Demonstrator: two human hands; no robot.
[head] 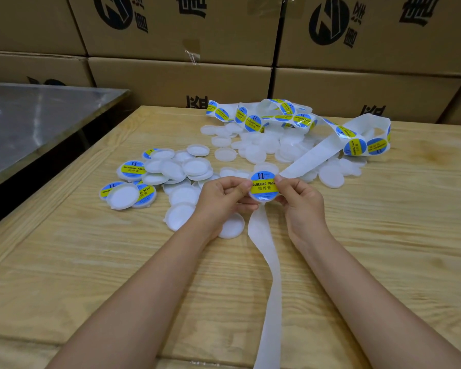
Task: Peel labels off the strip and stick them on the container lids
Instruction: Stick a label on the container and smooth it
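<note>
Head view: both hands hold one white lid (261, 197) above the middle of the wooden table (91, 262). The left hand (221, 195) pinches its left side, thumb pressed on the label's edge. The right hand (298, 198) pinches the right side with curled fingers. The round label (263, 185) on this lid has a blue top with a large "II" mark, a yellow band reading "SOLDERING PASTE", and the characters 助焊膏 under it. The thumbs cover the label's side edges.

The strip (312, 155) runs from the right fingertips toward the far right corner, where it lies in loose loops along the far edge, carrying more of the same blue and yellow labels. A bare length of backing (269, 275) hangs below the lid and trails across the table to the near edge.

Bare lids (261, 149) lie heaped under and just in front of the loops. Toward the left edge sits a second heap (184, 169), with several labelled lids (132, 170) showing "SOLDERING PASTE", partly covered by plain ones. One lid (232, 226) is partly hidden beneath the left wrist.

Cardboard boxes (171, 35) are stacked behind the far edge, printed with a black round logo and large black characters, cropped. A steel surface (37, 123) stands beyond the left edge.
</note>
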